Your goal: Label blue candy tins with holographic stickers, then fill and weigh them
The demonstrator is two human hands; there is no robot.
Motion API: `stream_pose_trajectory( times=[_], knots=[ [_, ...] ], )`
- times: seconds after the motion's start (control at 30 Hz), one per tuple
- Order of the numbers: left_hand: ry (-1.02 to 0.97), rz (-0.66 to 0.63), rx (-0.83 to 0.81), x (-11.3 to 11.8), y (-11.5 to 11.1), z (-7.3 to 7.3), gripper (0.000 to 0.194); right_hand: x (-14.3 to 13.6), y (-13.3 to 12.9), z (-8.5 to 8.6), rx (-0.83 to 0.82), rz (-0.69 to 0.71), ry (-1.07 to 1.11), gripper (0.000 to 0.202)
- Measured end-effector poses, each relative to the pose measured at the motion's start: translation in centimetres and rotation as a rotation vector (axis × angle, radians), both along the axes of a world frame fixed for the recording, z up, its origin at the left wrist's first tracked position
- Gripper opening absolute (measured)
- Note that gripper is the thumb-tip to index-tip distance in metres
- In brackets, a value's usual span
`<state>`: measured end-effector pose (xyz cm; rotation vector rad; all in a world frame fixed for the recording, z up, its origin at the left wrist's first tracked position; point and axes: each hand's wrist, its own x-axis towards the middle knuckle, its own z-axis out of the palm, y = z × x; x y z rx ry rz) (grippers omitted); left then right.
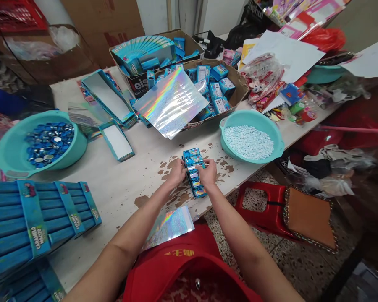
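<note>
A row of small blue tins [193, 171] lies on the worn white table [122, 184] near its front edge. My left hand [176, 173] presses against the row's left side and my right hand [208, 173] against its right side, so both hands squeeze the tins together. A holographic foil sheet [170, 226] lies at the table edge just in front of my arms.
A teal basin of white pellets [251, 136] stands to the right, a teal basin of blue lids [40, 142] to the left. Cardboard boxes of blue packs [219, 90] and a large foil sheet [171, 102] are behind. Stacked blue display boxes [34, 218] sit front left. A red stool [261, 205] stands beside the table.
</note>
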<state>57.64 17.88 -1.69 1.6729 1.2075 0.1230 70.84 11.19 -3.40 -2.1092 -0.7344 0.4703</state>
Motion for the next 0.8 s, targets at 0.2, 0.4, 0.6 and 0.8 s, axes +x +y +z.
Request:
stream_pose_trajectory(
  times=[0.2,0.4,0.6,0.8],
  knots=[
    [0.146,-0.022,0.198,0.5,-4.6,0.4,0.036,0.1,0.0,0.0,0.004,-0.004,-0.016,0.033],
    [0.356,-0.318,0.135,-2.8,-4.5,1.6,0.032,-0.1,-0.9,2.4,0.089,-0.009,-0.206,0.022],
    [0.11,-0.452,-0.25,-11.6,-7.4,0.7,0.029,-6.3,-8.4,4.2,0.176,0.539,-0.339,0.02],
    [0.124,-0.291,-0.18,-11.8,-10.5,-0.8,0.029,-9.5,-13.4,0.0,-0.055,0.887,-0.472,0.023]
  ],
)
